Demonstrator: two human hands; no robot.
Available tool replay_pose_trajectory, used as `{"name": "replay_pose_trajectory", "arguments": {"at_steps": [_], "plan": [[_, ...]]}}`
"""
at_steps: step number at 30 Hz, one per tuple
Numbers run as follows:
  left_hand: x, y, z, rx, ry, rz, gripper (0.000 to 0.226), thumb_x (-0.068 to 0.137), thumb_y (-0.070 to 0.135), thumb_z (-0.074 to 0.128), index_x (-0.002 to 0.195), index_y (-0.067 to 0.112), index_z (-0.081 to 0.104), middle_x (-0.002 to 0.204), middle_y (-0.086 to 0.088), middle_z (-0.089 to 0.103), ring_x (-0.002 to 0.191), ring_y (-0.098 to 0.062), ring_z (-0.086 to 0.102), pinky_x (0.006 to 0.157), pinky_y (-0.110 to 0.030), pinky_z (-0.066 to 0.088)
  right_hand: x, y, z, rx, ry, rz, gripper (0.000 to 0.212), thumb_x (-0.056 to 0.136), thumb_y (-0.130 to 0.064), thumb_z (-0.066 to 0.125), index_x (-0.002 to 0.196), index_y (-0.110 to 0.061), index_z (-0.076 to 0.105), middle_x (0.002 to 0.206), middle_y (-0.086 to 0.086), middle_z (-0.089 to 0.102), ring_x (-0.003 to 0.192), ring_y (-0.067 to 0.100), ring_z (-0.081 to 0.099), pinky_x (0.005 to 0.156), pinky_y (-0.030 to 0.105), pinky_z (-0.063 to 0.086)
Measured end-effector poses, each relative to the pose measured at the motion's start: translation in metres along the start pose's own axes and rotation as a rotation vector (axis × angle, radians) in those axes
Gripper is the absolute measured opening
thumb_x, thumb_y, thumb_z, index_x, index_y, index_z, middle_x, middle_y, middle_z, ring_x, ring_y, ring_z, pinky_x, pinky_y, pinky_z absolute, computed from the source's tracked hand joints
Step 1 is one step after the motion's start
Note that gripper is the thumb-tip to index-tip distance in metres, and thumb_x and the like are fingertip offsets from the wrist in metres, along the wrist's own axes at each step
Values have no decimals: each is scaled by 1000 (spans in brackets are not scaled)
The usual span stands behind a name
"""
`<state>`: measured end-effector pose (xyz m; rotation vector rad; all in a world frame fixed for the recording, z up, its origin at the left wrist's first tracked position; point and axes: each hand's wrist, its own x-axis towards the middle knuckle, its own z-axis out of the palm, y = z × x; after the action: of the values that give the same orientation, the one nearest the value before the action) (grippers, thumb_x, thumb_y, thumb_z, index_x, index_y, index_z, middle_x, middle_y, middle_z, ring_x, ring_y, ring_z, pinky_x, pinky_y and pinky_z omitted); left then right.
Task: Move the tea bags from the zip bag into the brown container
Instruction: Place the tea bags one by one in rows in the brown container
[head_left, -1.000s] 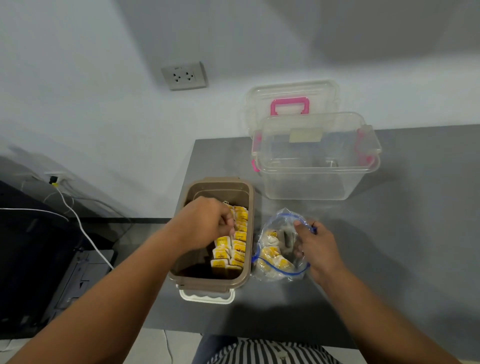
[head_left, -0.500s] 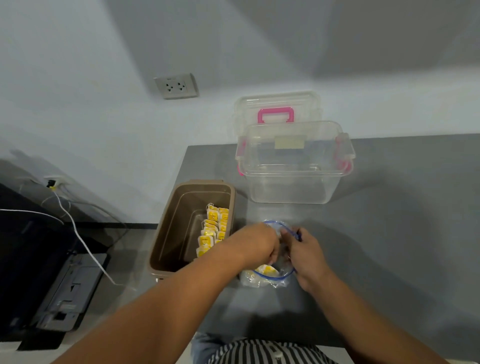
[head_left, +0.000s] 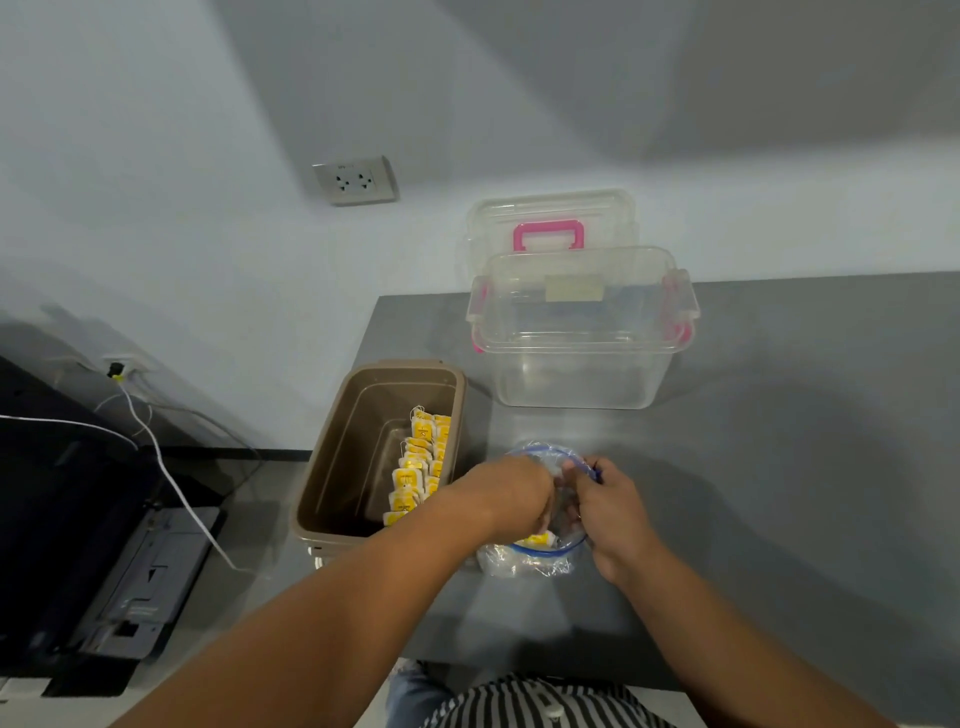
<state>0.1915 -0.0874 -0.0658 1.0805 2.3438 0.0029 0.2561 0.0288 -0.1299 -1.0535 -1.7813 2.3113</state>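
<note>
I am at a grey table (head_left: 779, 467) pushed against a pale wall, which carries a power socket (head_left: 356, 180). At the back of the table stands a clear plastic box (head_left: 582, 338) with pink latches, and its lid (head_left: 550, 223) with a pink handle leans behind it against the wall. Off to my left, below the table edge, a white cable (head_left: 171, 483) runs across a dark machine (head_left: 135, 587) on the floor.

The zip bag (head_left: 535, 558) lies on the table right in front of me, its blue-rimmed mouth held open. My right hand (head_left: 608, 514) pinches the bag's rim on the right side, fingers closed on the plastic. My left hand (head_left: 511, 496) is pushed down into the mouth of the bag; its fingers are curled and hidden inside, so I cannot tell whether they have hold of anything. One yellow tea bag (head_left: 535, 540) shows through the plastic just below my left hand. The brown container (head_left: 343, 467) sits just beside the bag on my left, with a row of tea bags (head_left: 418, 467) standing along its right wall.

A second ago my left hand was inside the brown container over that row; half a second ago it had already reached the bag, and it has stayed there since. My right hand has kept its grip on the rim throughout.
</note>
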Motion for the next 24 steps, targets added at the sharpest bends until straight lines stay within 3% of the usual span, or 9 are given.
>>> {"name": "replay_pose_trajectory", "arguments": {"at_steps": [6,11,16,19,22,24], "plan": [[-1,-9,-17,-134,183,-71,20,92,17,55,89,21,75,92,-1,71,84,-19,66,81,-35,56,1,-2,3,97,9,51,18,100,-10,56,83,-10,60,75,9,67,68,20,62,66,33,51],[-1,-15,-11,-88,157,-62,22,91,15,62,111,25,69,104,-5,69,90,-22,65,80,-33,55,2,-5,8,116,18,78,16,101,-10,54,87,-8,61,77,9,68,68,20,63,65,32,51],[-8,-17,-16,-69,170,-46,18,90,12,57,87,24,71,89,1,68,79,-18,64,74,-33,56,3,-7,13,101,24,97,14,101,-11,54,91,-5,61,81,14,69,73,25,64,69,35,54],[-12,-22,-26,-144,226,-84,15,92,13,57,88,23,69,89,3,68,80,-15,64,77,-33,56,4,-7,16,83,32,117,15,101,-14,54,101,-1,63,90,18,70,79,31,65,77,43,56],[-20,-25,-43,-248,278,-96,15,95,12,56,94,19,69,91,2,68,81,-13,65,77,-29,55,6,-6,18,80,61,120,13,101,-14,55,98,-3,61,79,11,66,65,20,60,61,33,51],[-28,-30,-56,-335,301,-113,14,95,10,58,97,18,69,87,3,67,80,-12,66,78,-28,56,8,-5,18,88,75,131,13,100,-14,56,98,-3,61,77,9,66,64,18,61,60,32,51]]}}
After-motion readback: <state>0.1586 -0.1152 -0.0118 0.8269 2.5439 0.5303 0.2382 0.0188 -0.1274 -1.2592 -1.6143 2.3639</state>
